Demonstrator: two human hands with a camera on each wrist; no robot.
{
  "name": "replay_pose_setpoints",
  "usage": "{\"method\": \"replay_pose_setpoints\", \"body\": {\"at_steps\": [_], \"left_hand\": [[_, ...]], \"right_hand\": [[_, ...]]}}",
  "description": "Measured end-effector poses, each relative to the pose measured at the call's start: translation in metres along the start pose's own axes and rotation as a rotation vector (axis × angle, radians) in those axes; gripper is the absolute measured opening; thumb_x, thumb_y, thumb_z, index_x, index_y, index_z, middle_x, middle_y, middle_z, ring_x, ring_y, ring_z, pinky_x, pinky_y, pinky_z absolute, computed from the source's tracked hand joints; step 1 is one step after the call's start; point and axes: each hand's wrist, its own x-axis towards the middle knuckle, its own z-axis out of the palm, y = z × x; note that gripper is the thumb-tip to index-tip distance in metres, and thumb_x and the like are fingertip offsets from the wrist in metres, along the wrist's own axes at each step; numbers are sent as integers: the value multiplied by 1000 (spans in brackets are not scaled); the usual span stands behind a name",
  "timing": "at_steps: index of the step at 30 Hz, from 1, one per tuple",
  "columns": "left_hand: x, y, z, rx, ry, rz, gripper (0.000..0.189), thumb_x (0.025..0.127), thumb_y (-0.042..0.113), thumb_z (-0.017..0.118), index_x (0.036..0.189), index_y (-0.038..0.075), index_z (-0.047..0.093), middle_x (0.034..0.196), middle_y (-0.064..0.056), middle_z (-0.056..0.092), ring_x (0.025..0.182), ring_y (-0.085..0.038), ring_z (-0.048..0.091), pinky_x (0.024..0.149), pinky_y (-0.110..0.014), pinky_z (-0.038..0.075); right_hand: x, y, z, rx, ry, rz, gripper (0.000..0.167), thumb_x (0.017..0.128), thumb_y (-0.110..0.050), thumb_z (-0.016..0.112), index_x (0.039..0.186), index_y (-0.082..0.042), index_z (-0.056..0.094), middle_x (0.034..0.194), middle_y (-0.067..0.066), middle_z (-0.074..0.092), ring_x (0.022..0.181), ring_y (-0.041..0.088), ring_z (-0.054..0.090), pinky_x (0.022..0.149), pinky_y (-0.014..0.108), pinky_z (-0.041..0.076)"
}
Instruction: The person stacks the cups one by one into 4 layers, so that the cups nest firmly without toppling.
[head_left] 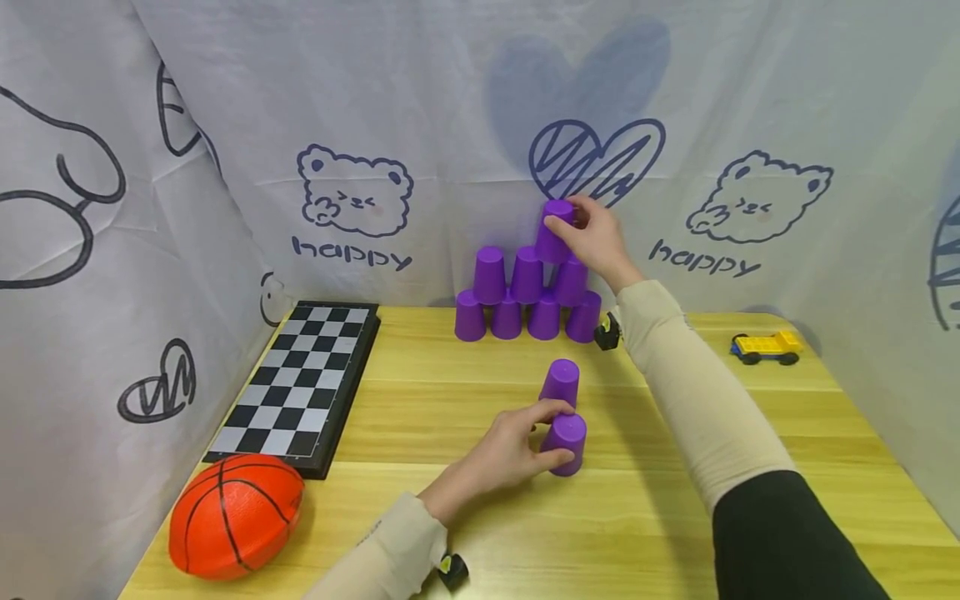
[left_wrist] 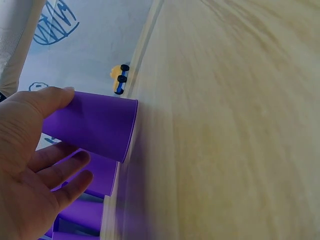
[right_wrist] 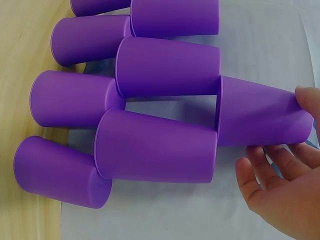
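Upside-down purple cups stand in a stack at the back of the table: a bottom row [head_left: 506,317] of several and a middle row [head_left: 490,277] of three. My right hand [head_left: 602,243] pinches a top cup [head_left: 552,242] near its base; in the right wrist view this cup [right_wrist: 265,112] meets the rims' level of two middle-row cups. Nearer, my left hand [head_left: 502,454] holds another inverted cup [head_left: 570,432] between thumb and index finger, the other fingers [left_wrist: 70,190] spread beside it. Just behind that one stands a further purple cup [head_left: 561,380].
A black-and-white checkerboard [head_left: 300,375] lies at the table's left, with an orange basketball-patterned ball [head_left: 236,517] in front. A yellow toy truck [head_left: 767,346] stands at the back right. White cloth [head_left: 450,100] with drawings hangs behind the table.
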Motion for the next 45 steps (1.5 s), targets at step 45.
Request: {"method": "replay_pose_setpoints", "body": {"at_steps": [45], "left_hand": [[16, 19, -76, 68, 226, 117, 55, 89, 18, 84, 139, 13, 62, 125, -5, 76, 111, -20, 72, 90, -37, 61]], "right_hand": [[-40, 20, -25, 21, 30, 8, 66, 96, -40, 76, 148, -5, 56, 147, 20, 62, 126, 37, 63, 108, 49, 53]]}}
